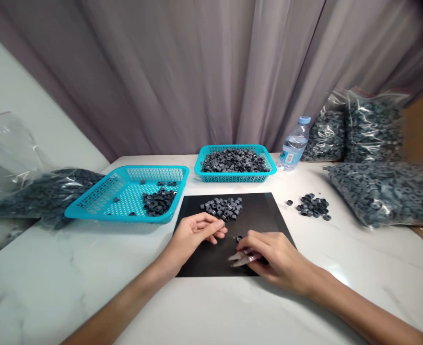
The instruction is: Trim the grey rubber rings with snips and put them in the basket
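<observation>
My left hand (199, 230) is over the black mat (200, 261), its thumb and index finger pressed together. A speck of grey shows at their tips, too small to name. My right hand (269, 251) grips a pair of snips (242, 259), blades apart and pointing left, low over the mat. By the right index fingertip is a small dark grey ring (239, 238); whether the finger touches it I cannot tell. Just beyond my left hand, a pile of similar grey rings (226, 208) lies on the mat.
A blue basket (125, 218) with some rings stands at left; a fuller blue basket (233, 178) is behind the mat. Loose rings (314, 206) lie at right. A water bottle (295, 146) and filled plastic bags (387, 196) stand beyond; another bag (64, 189) is at left.
</observation>
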A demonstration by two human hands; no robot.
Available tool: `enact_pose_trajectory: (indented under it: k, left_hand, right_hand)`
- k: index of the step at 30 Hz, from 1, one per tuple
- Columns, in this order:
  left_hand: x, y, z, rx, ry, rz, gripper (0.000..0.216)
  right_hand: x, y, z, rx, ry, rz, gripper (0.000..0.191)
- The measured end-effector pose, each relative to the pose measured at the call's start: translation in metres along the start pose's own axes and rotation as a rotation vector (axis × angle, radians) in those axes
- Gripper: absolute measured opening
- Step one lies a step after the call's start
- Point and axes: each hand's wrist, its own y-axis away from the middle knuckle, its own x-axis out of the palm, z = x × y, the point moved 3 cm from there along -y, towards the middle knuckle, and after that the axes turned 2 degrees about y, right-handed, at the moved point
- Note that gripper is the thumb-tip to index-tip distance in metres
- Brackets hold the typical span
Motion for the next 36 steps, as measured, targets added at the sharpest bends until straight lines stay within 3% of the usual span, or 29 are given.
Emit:
enact_pose_trajectory:
  k: [7,10,14,28,36]
  left_hand:
    - [0.007,0.013,0.003,-0.195,0.231,0.094,0.03]
    - [0.014,0.015,0.008,-0.212,0.294,0.132,0.029]
    - [0.021,0.016,0.011,-0.25,0.328,0.157,0.028]
    - [0.031,0.018,0.002,-0.13,0.197,0.232,0.03]
    - [0.034,0.019,0.003,-0.149,0.178,0.194,0.033]
  right_hand:
    - [0.002,0.002,0.013,-0.13,0.219,-0.194,0.01]
    - [-0.001,0.004,0.014,-0.121,0.249,-0.273,0.003]
    - [-0.004,0.004,0.013,-0.067,0.222,-0.346,0.014]
    - [-0.008,0.003,0.018,-0.023,0.226,-0.41,0.015]
    - [-0.006,0.005,0.015,-0.005,0.198,-0.394,0.012]
